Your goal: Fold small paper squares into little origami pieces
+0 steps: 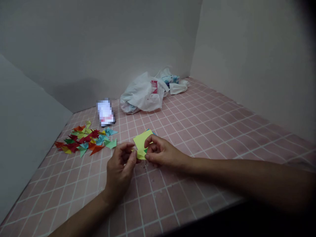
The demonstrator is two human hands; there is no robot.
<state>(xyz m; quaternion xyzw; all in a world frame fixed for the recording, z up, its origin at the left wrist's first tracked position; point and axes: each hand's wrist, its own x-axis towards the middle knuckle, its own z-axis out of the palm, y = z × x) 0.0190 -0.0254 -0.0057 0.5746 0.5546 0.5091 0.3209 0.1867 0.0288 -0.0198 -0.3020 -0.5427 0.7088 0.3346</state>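
Note:
A yellow-green square of paper lies on the pink checked tabletop, on top of a small stack whose blue and green edges peek out. My left hand pinches the near corner of the yellow paper, fingers closed. My right hand presses and pinches the same paper from the right, thumb and forefinger closed on its edge. Both hands meet at the fold near the paper's lower edge.
A heap of several folded paper pieces in red, green, yellow, orange and light blue lies at the left. A blurred white object and crumpled white plastic bags sit near the back wall. Grey walls enclose the table on three sides.

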